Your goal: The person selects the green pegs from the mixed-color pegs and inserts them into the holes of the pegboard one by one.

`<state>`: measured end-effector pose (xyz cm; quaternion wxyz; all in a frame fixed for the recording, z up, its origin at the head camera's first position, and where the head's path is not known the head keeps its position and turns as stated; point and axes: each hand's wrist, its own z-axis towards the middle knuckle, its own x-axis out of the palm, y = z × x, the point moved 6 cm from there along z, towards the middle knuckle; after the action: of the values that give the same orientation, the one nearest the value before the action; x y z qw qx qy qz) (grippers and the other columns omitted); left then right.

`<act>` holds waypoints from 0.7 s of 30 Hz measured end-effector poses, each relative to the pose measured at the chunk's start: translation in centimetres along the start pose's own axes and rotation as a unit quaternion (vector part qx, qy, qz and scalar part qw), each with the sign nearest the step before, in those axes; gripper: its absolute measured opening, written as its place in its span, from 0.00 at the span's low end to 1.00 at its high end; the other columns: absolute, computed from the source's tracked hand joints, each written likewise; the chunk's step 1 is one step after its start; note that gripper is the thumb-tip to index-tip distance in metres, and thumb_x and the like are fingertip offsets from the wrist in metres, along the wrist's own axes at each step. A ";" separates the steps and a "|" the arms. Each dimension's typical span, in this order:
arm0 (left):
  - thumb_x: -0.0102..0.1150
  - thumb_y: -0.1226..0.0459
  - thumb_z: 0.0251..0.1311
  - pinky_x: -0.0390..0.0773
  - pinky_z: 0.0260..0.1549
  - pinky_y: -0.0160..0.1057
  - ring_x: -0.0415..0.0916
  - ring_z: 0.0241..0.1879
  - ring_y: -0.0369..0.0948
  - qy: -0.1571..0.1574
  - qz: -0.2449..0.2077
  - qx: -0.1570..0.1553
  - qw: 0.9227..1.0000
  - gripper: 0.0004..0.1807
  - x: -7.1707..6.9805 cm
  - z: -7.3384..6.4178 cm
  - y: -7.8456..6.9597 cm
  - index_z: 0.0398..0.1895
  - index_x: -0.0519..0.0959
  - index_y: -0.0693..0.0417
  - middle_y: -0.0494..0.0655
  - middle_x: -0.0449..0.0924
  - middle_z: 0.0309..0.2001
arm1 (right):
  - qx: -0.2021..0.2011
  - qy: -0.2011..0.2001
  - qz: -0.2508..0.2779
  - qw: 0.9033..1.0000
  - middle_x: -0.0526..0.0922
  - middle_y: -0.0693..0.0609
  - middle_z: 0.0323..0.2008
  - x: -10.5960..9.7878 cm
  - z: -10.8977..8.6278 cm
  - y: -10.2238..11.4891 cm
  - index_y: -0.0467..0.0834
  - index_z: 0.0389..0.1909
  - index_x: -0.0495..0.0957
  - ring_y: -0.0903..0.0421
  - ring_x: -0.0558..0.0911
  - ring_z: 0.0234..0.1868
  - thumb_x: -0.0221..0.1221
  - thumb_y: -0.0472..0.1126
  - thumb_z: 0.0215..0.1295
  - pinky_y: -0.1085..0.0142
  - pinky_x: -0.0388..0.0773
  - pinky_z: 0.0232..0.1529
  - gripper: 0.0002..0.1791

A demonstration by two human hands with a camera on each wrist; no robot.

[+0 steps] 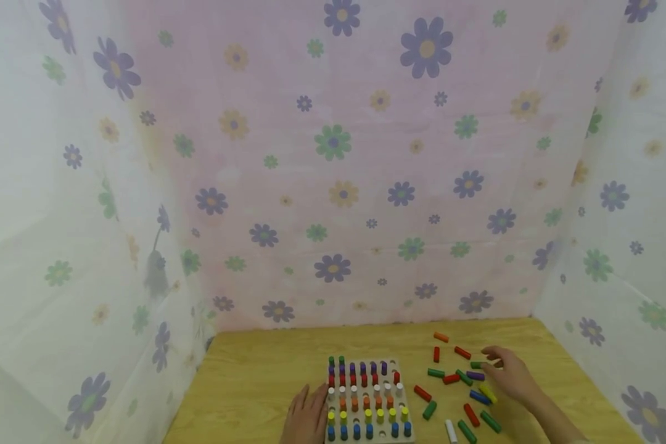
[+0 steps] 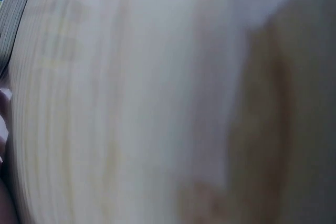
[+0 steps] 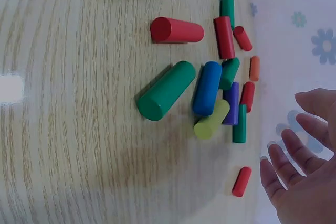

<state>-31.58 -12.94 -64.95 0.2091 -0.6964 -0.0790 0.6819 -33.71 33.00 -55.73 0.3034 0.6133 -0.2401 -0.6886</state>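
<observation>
A pegboard (image 1: 365,390) stands on the table, holding rows of green, purple, red, white, orange, yellow and blue pegs, with some holes unfilled. My left hand (image 1: 305,414) rests at the board's left edge, fingers fairly straight. In the left wrist view, the blurred table surface fills most of the picture. To the right, my right hand (image 1: 507,373) reaches over loose pegs, its fingertips close to a green peg (image 1: 476,365). The right wrist view has this hand (image 3: 304,177) with fingers spread and nothing in them. A red peg (image 3: 242,181) lies near those fingers.
Loose pegs lie scattered right of the board, among them a blue peg (image 1: 480,396), a yellow peg (image 1: 488,393), a purple peg (image 1: 475,375) and a white peg (image 1: 451,431). A flower-printed sheet (image 1: 366,246) hangs behind the wooden table (image 1: 255,382) and at both sides.
</observation>
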 end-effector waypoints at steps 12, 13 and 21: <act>0.41 0.51 0.80 0.60 0.72 0.66 0.61 0.73 0.61 0.000 -0.001 0.000 1.000 0.26 0.0 0.1 0.3 0.74 0.71 0.49 0.49 0.75 0.68 | 0.034 0.006 0.003 0.999 0.76 0.26 0.52 0.7 1.1 -2.9 0.21 0.58 0.71 0.34 0.81 0.48 0.60 0.32 0.69 0.44 0.85 0.48 0.23; 0.41 0.51 0.80 0.60 0.72 0.65 0.61 0.73 0.61 -0.001 -0.001 0.001 1.000 0.26 0.1 0.1 0.3 0.74 0.71 0.49 0.49 0.75 0.68 | 0.037 0.009 0.005 0.999 0.76 0.25 0.52 0.9 1.1 -3.1 0.21 0.59 0.71 0.34 0.81 0.49 0.60 0.32 0.69 0.44 0.85 0.48 0.23; 0.38 0.49 0.81 0.62 0.71 0.65 0.62 0.72 0.60 -0.018 0.004 0.016 1.000 0.27 0.2 -0.1 0.3 0.74 0.71 0.48 0.48 0.76 0.68 | 0.043 0.027 0.006 0.999 0.74 0.22 0.53 1.5 1.6 -3.2 0.20 0.59 0.68 0.27 0.78 0.52 0.58 0.32 0.69 0.39 0.82 0.51 0.24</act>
<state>-31.55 -13.12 -65.26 0.2160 -0.6808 -0.0695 0.6964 -35.78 34.17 -58.82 0.2871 0.6428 -0.2650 -0.6589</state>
